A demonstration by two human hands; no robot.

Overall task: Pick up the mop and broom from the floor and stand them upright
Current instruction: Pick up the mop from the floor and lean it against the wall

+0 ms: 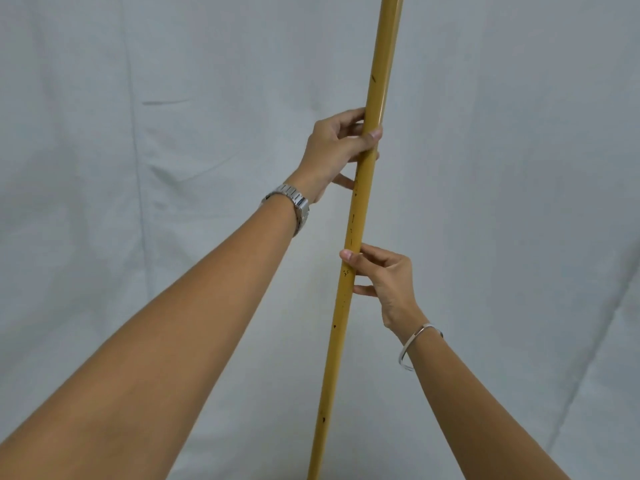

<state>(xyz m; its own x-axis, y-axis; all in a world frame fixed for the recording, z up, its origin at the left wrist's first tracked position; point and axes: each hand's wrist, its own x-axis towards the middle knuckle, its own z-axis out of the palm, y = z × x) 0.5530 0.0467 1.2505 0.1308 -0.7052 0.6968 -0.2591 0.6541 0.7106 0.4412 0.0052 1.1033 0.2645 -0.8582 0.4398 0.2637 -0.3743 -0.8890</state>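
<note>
Wrinkled white cloth backdrop; yellow pole upright.

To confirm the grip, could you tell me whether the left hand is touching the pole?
Touching. The head view shows the left hand wrapped around the pole.

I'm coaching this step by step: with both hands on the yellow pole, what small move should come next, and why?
Probably tip the top of the pole slightly left until it stands vertical. It leans a little, its top right of its base. The left hand grips it higher up and the right hand pinches it lower down, so both can steady it. Its head is out of view.
</note>
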